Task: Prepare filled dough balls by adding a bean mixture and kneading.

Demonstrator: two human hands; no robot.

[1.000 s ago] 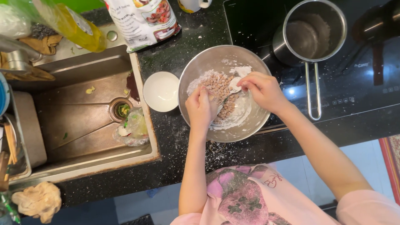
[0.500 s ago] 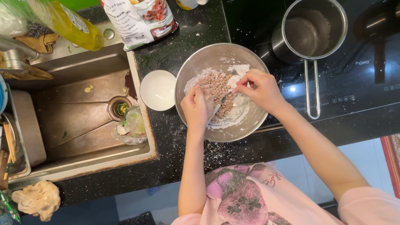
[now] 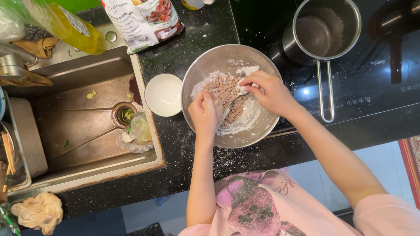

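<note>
- While the stained steel sink basin [image 3: 78,126] at your far left holds only a crumpled clear plastic bag [image 3: 138,135] near its drain, nothing there is in hand; a yellow-green dish soap bottle [image 3: 65,26] lies along its top edge and a beige rag [image 3: 37,212] sits at its lower corner.
- Just right of the sink, a small white empty bowl [image 3: 163,94] stands on the speckled black countertop [image 3: 183,52], almost touching the big bowl; judging by that, its contents have already gone in.
- Your left hand [image 3: 205,113] sits inside the round stainless steel mixing bowl [image 3: 210,65], fingers curled together and pinched on the lower end of a thin metal spoon [image 3: 231,107].
- The spoon's long axis runs diagonally, from low left at your left hand up to the right, where its head points toward your right hand.
- The small brown dough pearls [image 3: 225,89] lie heaped in the bowl's middle on white flour [image 3: 245,120]; many look dusted, yet loose flour rings them, so I judge the coating partly done, with tossing left.
- Your right hand [image 3: 269,92] has its fingertips bunched together at the spoon's head, over a floury clump.
- Farther right, a steel saucepan with a long handle [image 3: 323,30] stands on the black glass cooktop [image 3: 385,87], apparently unused as yet.
</note>
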